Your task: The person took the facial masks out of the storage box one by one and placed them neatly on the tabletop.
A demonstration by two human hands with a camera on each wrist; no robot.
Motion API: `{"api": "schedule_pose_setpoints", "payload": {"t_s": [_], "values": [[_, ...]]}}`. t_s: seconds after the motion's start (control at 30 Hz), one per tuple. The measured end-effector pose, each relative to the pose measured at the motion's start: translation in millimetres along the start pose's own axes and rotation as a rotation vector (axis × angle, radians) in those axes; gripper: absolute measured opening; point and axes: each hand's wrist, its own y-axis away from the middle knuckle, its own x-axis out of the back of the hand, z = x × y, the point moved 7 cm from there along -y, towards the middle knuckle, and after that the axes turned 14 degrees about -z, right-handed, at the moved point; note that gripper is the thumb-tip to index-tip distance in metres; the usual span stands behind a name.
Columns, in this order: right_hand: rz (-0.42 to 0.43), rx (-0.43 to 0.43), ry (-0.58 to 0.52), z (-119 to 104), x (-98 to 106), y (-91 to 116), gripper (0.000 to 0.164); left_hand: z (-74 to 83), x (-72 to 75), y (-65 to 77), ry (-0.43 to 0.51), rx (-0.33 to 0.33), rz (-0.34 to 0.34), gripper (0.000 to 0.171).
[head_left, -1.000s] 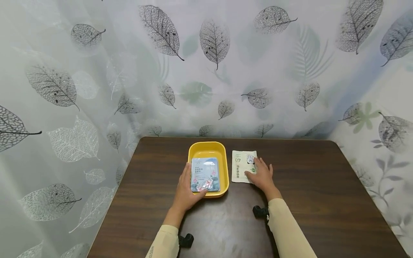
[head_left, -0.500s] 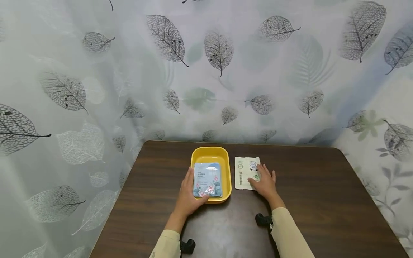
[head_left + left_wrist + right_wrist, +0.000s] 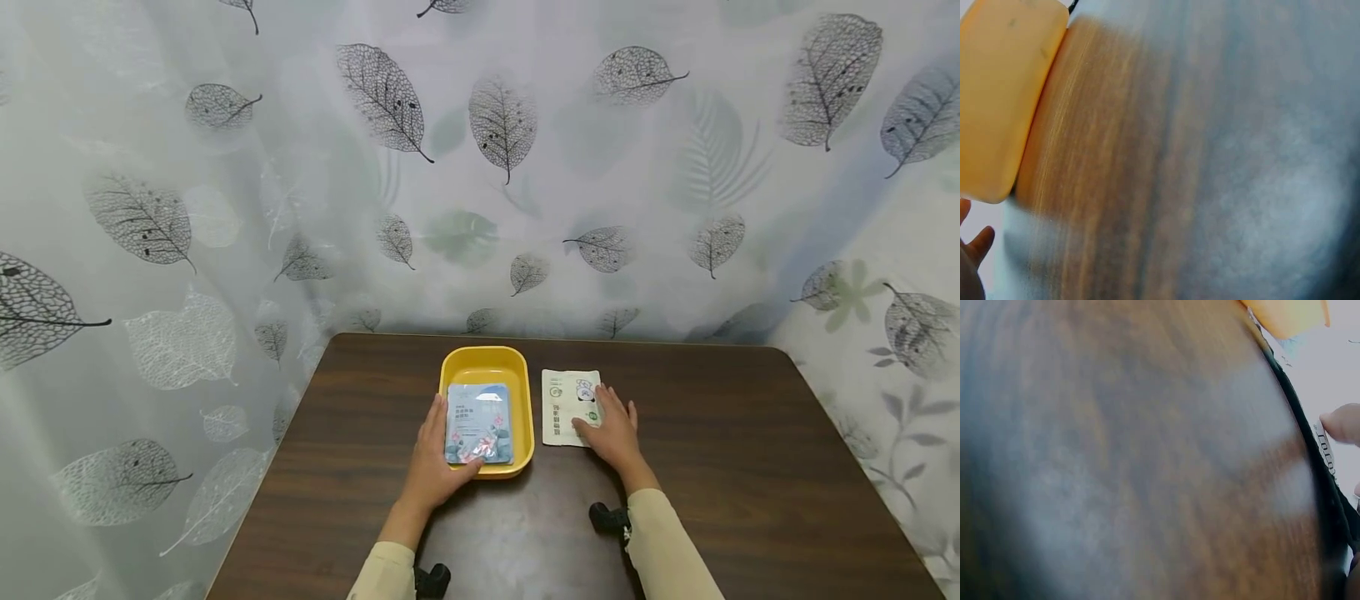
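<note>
A yellow plastic tray [image 3: 527, 417] stands on the table with a flat blue floral sachet [image 3: 478, 421] lying in it. My left hand [image 3: 433, 467] lies along the tray's left side, its fingers extended and the thumb by the near rim. The left wrist view catches the tray's outer wall [image 3: 1010, 106] and a fingertip beside its lower corner. A pale green-cream sachet [image 3: 562, 408] with a cartoon print lies flat, right of the tray. Across its right edge rests my right hand [image 3: 617, 433], fingers spread and thumb on the sachet. In the right wrist view, the thumb [image 3: 1342, 423] touches the sachet's printed edge.
The dark wooden table [image 3: 720, 467] has rounded far corners. A leaf-patterned curtain [image 3: 525, 208] hangs behind it and at both sides. A black wrist-camera mount [image 3: 432, 581] sits below my left wrist, another [image 3: 607, 517] below my right.
The head view has tilted slightly, so the scene sits a little lower in it. Both hands, the tray and the two sachets keep their places relative to each other.
</note>
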Motion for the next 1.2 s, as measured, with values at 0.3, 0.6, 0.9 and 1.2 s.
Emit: {"api": "schedule_pose_setpoints", "payload": {"t_s": [0.3,0.6,0.9,1.2], "values": [[0.073,-0.016,-0.313,-4.7,19.6,8.1,0.088,-0.2,-1.1,0.0,0.007,0.021,-0.010,0.116],[0.222,0.166,-0.640,-37.7,50.9,14.1,0.079,3.1,-0.5,0.3,0.005,0.011,-0.011,0.114],[0.146,0.327,-0.778,-109.1,63.4,23.5,0.072,2.4,1.1,-0.5,0.014,0.025,-0.008,0.110],[0.043,0.417,-0.853,-178.1,44.8,31.8,0.071,3.1,1.8,-2.3,0.024,0.029,-0.014,0.110]]}}
